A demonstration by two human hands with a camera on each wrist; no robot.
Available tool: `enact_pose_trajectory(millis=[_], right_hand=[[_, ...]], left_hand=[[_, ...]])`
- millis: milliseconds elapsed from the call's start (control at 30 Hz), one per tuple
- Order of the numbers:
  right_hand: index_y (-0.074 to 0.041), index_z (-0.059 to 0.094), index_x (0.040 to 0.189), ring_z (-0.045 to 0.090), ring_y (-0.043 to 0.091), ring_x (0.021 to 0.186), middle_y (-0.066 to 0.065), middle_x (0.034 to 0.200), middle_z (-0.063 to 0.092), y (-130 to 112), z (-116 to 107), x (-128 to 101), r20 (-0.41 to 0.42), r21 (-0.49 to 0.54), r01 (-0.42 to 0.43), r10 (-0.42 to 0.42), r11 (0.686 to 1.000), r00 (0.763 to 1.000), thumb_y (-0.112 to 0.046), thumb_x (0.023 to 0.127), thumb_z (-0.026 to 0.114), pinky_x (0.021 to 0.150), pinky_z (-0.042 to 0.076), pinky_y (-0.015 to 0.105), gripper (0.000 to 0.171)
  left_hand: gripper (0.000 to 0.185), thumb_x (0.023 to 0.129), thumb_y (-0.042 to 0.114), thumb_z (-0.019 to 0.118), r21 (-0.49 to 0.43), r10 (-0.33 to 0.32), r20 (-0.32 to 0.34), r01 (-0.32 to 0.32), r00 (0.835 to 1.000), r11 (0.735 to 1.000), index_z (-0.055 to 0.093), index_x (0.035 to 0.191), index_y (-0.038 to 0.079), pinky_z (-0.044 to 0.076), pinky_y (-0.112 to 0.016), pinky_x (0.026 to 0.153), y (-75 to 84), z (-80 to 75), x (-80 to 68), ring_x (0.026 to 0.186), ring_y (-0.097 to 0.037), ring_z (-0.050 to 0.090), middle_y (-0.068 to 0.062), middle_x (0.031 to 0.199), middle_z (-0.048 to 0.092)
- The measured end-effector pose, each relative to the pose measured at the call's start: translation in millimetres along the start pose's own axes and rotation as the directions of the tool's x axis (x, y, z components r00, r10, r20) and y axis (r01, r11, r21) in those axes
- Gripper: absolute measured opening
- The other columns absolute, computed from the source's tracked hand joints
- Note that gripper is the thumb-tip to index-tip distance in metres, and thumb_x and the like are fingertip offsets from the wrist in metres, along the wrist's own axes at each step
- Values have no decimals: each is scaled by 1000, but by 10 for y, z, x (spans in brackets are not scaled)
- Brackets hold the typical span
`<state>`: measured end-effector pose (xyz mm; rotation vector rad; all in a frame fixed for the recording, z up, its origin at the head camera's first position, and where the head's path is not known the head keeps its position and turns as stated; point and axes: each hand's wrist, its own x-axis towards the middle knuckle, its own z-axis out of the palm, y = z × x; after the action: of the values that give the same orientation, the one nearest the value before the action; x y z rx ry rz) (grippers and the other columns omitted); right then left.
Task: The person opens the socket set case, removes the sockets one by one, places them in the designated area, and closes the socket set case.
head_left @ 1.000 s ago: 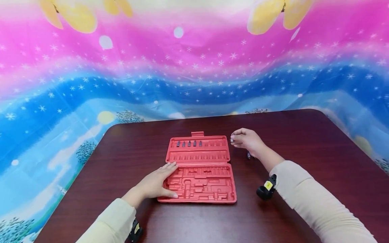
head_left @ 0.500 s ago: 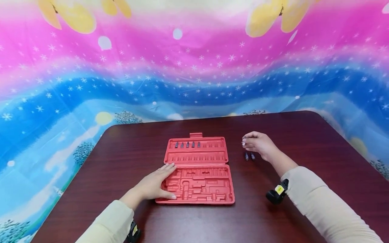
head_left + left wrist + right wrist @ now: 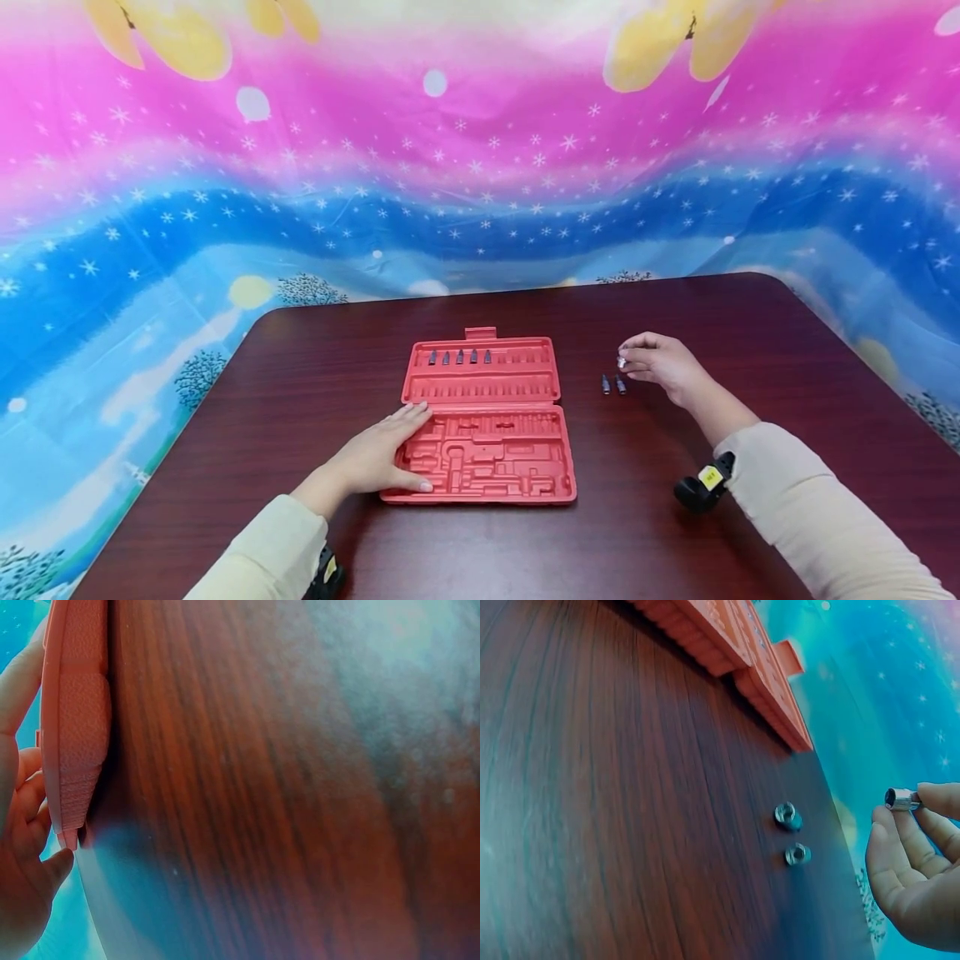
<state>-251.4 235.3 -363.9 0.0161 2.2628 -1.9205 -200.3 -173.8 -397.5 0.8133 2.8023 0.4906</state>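
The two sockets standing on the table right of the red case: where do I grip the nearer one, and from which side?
Take the socket by its round outer wall, thumb and fingertip on opposite sides, coming straight down from above. It stands upright with its open end up, apart from the other socket, with bare table around it. The right hand already pinches a silver socket, so free it first.
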Motion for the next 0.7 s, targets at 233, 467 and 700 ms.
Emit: enact_pose_trajectory(millis=[233, 467, 700], right_hand=[[13, 44, 106, 58, 17, 82, 5, 86, 58, 109, -149, -44, -10, -77, 10, -11, 997, 1000, -13, 86, 53, 77, 46, 35, 34], [13, 44, 109, 58, 11, 80, 16, 99, 55, 201, -244, -69, -8, -142, -31, 30, 989, 1000, -14, 86, 53, 78, 45, 35, 36], [13, 46, 107, 58, 13, 78, 9, 90, 59, 245, -263, -68, 25, -168, -45, 50, 985, 998, -9, 86, 52, 75, 46, 34, 31]], left_hand=[[100, 58, 64, 62, -5, -8, 8, 8, 1000, 1000, 26, 137, 15, 23, -42, 98, 5, 0, 0, 128, -18, 15, -1, 140, 22], [100, 58, 65, 62, 11, -8, 7, 8, 1000, 1000, 26, 137, 15, 23, -42, 98, -8, 0, 10, 128, -18, 14, -2, 140, 22], [100, 59, 64, 62, 13, 1, 1, -1, 1000, 1000, 27, 137, 12, 24, -42, 97, -2, 0, 13, 128, -21, 16, -4, 140, 23]])
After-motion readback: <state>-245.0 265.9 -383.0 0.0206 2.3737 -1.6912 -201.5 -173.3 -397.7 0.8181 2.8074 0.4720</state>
